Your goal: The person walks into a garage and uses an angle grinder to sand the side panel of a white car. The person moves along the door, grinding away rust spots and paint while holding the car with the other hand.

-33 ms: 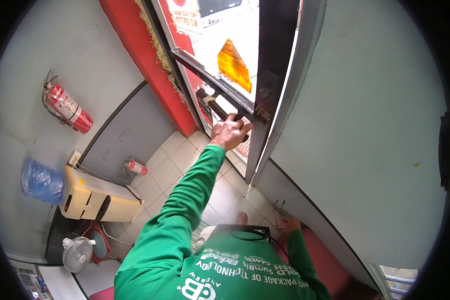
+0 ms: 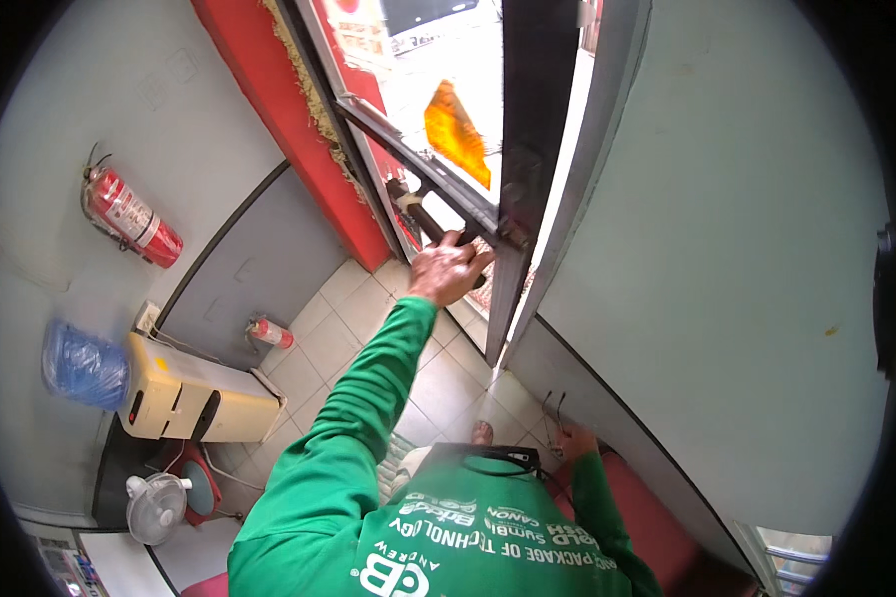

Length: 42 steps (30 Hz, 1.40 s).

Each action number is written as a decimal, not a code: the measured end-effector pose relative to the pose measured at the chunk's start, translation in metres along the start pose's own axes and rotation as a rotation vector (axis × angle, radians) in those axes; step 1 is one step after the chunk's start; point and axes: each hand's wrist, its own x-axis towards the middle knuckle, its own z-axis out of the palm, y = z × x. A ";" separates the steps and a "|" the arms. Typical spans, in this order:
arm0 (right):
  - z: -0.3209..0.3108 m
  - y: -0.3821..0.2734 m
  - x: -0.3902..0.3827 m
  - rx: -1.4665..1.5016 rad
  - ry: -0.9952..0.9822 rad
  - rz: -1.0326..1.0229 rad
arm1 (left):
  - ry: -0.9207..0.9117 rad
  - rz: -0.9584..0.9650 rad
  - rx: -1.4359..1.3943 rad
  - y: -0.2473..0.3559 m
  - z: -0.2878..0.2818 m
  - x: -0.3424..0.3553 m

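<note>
A glass door with a dark frame (image 2: 530,149) stands ahead, slightly ajar, with a bright gap along its right edge. My left hand (image 2: 442,273) reaches forward with fingers wrapped round the door's dark, thick handle bar (image 2: 425,217). An orange patch (image 2: 456,136) shows on the glass above it. At lower right, my right hand (image 2: 574,440) is low beside the grey wall panel, closed on a thin wire-like thing with two prongs (image 2: 548,405); its exact kind is too small to tell. A dark bag (image 2: 508,455) with a cord hangs at my waist.
Red fire extinguishers hang on the left wall (image 2: 134,217) and stand on the tiled floor (image 2: 271,333). A cream water dispenser (image 2: 229,393) with a blue-wrapped bottle (image 2: 85,365) and a fan (image 2: 156,505) are at left. A red seat (image 2: 657,512) lies behind my right arm.
The door has swung slightly toward the left, and the gap at its right edge is wider. My left hand has moved a little left with the handle. My right hand stays about where it was.
</note>
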 end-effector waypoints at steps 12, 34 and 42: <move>0.017 -0.166 0.176 -0.072 -0.323 -0.444 | -0.368 -0.791 -0.233 -0.232 0.044 -0.353; -0.030 -0.262 0.562 0.041 -0.035 0.132 | -0.856 -0.718 -0.900 -0.309 0.334 -0.062; -0.098 -0.131 0.590 0.226 0.086 0.564 | -0.529 -1.219 -0.916 -0.514 0.383 0.189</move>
